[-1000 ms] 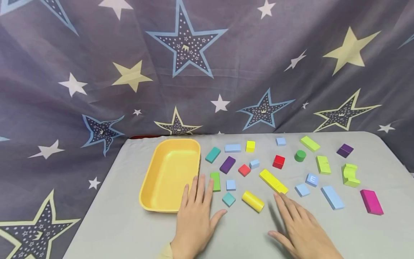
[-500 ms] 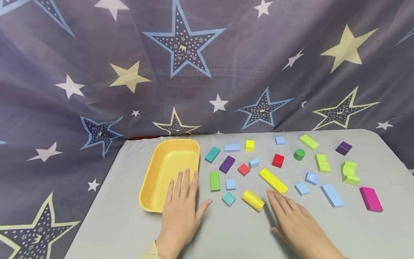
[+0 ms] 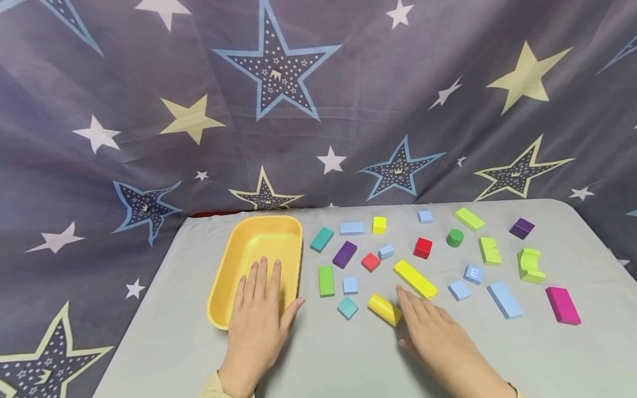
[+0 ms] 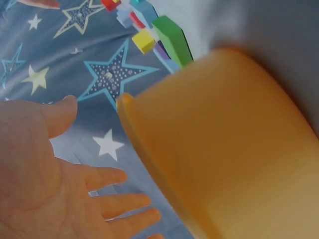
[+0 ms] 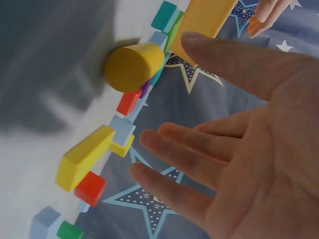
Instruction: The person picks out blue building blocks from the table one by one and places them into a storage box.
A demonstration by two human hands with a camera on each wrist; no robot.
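Note:
My left hand (image 3: 257, 323) is over the near end of a yellow plastic tub (image 3: 215, 309), fingers straight and spread. In the left wrist view its fingers and thumb (image 4: 65, 117) show apart from the tub's rim, holding nothing. My right hand (image 3: 438, 337) reaches in from the lower right with straight fingers, nothing in its grasp. Its fingertips are close to a yellow cylinder block (image 3: 384, 309) and a long yellow block (image 3: 415, 279). The right wrist view shows the yellow cylinder (image 5: 133, 66) lying beyond the thumb, with a gap between them.
Several blocks lie scattered right of the tub, among them a green block (image 3: 326, 281), a teal block (image 3: 347, 308), a red cube (image 3: 422, 248) and a magenta block (image 3: 563, 305). A star-printed curtain (image 3: 298, 138) hangs behind the table's far edge.
My left hand has shifted left, from beside the green block to over the tub. My right hand has moved slightly left toward the yellow cylinder. The view has swung a little; the blocks lie as before.

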